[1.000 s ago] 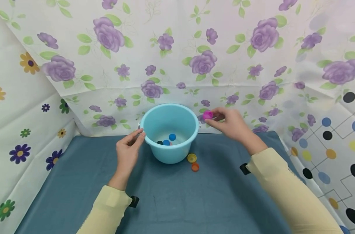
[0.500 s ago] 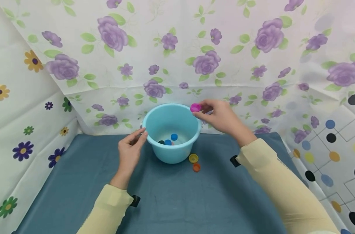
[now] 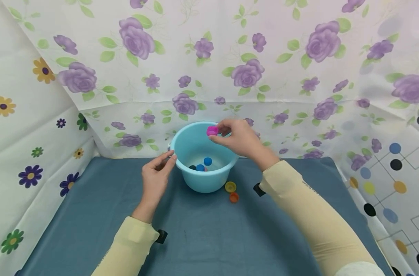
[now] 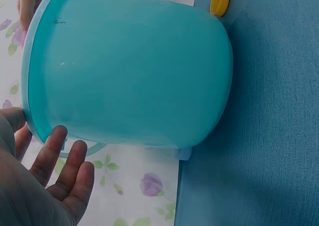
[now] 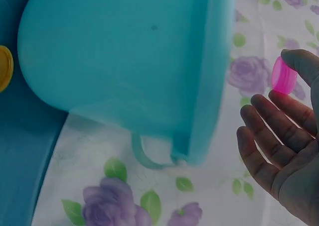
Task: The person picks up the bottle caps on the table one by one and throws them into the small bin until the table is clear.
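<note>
A light blue bucket (image 3: 205, 182) stands on the blue cloth, near its back edge. At its left rim my left hand (image 3: 155, 178) pinches the edge between thumb and index finger; the other fingers (image 4: 75, 169) are spread loosely beside the wall. My right hand (image 3: 240, 138) holds a pink bottle cap (image 3: 212, 130) over the bucket's opening, gripped by thumb and index finger, as the right wrist view also shows. Inside lie blue caps (image 3: 207, 161), a black one (image 3: 193, 167) and a bit of something pink, partly hidden by the front rim.
Just right of the bucket's base, a yellow cap (image 3: 230, 187) and an orange cap (image 3: 234, 197) lie on the blue cloth (image 3: 195, 237). A flowered curtain (image 3: 292, 76) hangs close behind the bucket. The bucket's handle (image 5: 144, 154) hangs against its side.
My right hand has carried the pink cap leftward, from beside the bucket's right rim to above its opening. The left hand keeps its place at the left rim.
</note>
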A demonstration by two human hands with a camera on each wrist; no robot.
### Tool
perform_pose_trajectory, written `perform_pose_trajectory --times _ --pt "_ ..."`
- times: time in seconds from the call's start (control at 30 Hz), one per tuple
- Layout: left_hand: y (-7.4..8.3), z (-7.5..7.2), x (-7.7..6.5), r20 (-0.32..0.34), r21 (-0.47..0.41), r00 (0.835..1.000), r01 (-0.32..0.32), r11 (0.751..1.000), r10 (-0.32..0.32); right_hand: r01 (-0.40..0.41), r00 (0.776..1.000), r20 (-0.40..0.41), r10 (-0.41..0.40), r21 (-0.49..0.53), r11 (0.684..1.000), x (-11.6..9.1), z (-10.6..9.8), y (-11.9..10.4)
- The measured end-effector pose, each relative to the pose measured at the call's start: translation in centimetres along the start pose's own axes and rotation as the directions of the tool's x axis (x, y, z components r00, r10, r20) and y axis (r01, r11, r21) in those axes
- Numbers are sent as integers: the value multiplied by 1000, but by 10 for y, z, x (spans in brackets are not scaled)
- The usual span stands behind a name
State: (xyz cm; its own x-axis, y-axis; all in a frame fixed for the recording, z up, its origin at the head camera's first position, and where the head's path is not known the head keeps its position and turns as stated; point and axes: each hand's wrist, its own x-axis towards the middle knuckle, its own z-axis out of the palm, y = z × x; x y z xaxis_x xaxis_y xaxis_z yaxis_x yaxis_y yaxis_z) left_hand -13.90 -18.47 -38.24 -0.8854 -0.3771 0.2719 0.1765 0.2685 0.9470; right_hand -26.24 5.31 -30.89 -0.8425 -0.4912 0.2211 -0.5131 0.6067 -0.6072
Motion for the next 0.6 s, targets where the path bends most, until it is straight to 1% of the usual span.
perform_pose_trajectory --times 0.17,0.37,0.47,0.6 --pt "-1 0 0 -1 -6 1000 -4 1000 3 10 999 46 -10 -2 1000 7 16 0" --pt "-1 -1 0 1 -24 1000 -6 1000 6 46 995 88 -44 -16 999 14 36 -2" --pt "0 -1 0 2 -21 1000 -3 1000 3 43 994 106 -40 -31 999 14 45 0" --pt "0 -1 0 5 -20 1000 0 1000 0 27 993 112 -21 -48 999 13 50 4"
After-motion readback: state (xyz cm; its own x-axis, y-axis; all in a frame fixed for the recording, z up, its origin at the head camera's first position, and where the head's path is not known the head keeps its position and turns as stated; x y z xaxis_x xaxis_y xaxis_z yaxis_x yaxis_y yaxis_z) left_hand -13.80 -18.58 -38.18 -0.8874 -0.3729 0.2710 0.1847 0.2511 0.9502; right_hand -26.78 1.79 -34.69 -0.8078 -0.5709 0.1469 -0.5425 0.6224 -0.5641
